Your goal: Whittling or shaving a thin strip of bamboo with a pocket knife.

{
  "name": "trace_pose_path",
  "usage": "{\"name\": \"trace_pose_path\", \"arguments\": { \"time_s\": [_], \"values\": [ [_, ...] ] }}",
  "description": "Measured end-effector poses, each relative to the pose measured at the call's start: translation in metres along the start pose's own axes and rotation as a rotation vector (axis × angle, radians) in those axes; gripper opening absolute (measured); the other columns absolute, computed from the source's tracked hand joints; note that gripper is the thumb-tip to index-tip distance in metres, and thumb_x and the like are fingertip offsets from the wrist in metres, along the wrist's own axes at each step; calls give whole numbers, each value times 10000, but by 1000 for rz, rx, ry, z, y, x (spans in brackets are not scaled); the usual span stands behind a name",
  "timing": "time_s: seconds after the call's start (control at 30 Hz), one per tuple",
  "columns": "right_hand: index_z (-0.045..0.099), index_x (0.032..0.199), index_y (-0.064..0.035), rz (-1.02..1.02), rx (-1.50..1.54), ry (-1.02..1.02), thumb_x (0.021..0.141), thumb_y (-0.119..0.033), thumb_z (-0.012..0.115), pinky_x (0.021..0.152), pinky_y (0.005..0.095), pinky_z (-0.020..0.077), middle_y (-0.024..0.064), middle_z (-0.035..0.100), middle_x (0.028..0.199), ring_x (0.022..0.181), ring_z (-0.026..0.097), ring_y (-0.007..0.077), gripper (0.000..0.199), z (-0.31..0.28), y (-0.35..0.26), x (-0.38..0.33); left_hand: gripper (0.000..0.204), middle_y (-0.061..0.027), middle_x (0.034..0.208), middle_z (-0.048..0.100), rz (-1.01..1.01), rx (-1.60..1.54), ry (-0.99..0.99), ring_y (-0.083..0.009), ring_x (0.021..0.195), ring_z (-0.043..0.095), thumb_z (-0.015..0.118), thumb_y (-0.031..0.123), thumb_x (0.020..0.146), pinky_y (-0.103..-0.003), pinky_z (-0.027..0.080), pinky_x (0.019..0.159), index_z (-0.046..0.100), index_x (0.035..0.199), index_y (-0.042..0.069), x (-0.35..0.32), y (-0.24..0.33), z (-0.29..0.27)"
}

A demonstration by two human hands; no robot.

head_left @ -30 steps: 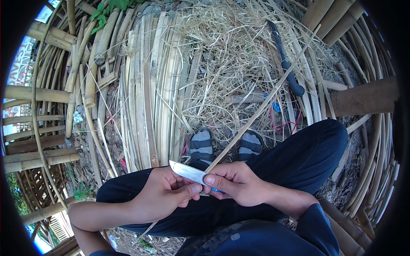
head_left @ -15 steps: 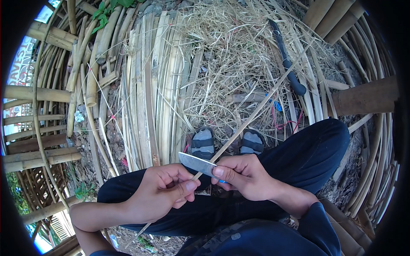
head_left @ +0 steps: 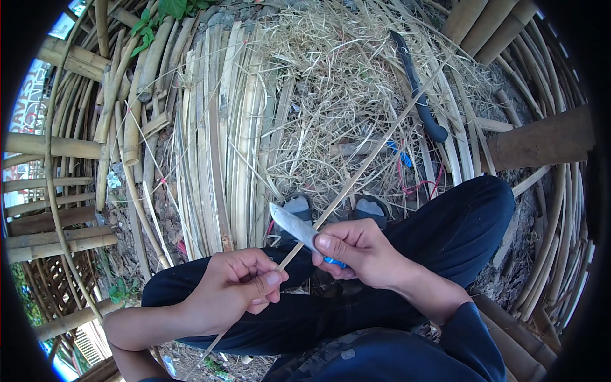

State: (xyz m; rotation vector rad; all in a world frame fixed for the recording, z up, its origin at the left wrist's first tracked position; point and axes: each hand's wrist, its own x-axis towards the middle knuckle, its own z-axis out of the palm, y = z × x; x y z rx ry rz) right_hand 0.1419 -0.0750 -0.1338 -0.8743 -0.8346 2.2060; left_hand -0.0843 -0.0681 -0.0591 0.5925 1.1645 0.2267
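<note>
Since the earlier frames the knife [head_left: 294, 226] has slid up the strip toward the far right, and the left hand [head_left: 237, 288] has dropped slightly nearer the lap.

At far left, bamboo poles [head_left: 57, 235] lie stacked, and beside them a fan of split slats [head_left: 216, 140] covers the ground. In the near middle, the left hand is closed, pinching a long thin bamboo strip [head_left: 375, 156] between thumb and fingers. The strip runs from below that hand, across the lap, up to the far right over a heap of shavings [head_left: 344, 83]. Just right of the left hand, the right hand [head_left: 356, 251] is clamped on the knife's blue handle, thumb pressed by the strip; the pale blade points left and lies across the strip. Beyond the hands, two sandalled feet [head_left: 334, 207] rest on the ground. At far right a dark machete [head_left: 420, 89] lies on the shavings.

The risk, as I judge it: the blade sits close to the left fingers and above the thigh, so a slip or a sudden split along the grain could send the edge into skin. A splinter from the strip could also pierce the pinching fingers.
</note>
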Motion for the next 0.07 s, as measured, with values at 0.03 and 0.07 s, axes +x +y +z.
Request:
{"name": "trace_pose_path", "arguments": {
  "time_s": [0.03,0.07],
  "values": [
    [610,855,-14,8,-22,-46,982,-256,502,458,205,329,-2,498,598,506,424,55,294,9,1,0,149,-81,739,598,12,19,-24,-42,558,454,571,94,935,-187,361,482,587,994,-41,2,0,0],
    [617,869,-12,17,-39,-99,979,-252,505,459,207,330,12,515,617,520,446,58,287,17,6,1,150,-86,750,604,-9,63,-29,-50,567,462,538,82,949,-188,369,491,595,1045,-19,3,-1,-1]
  ]
}}
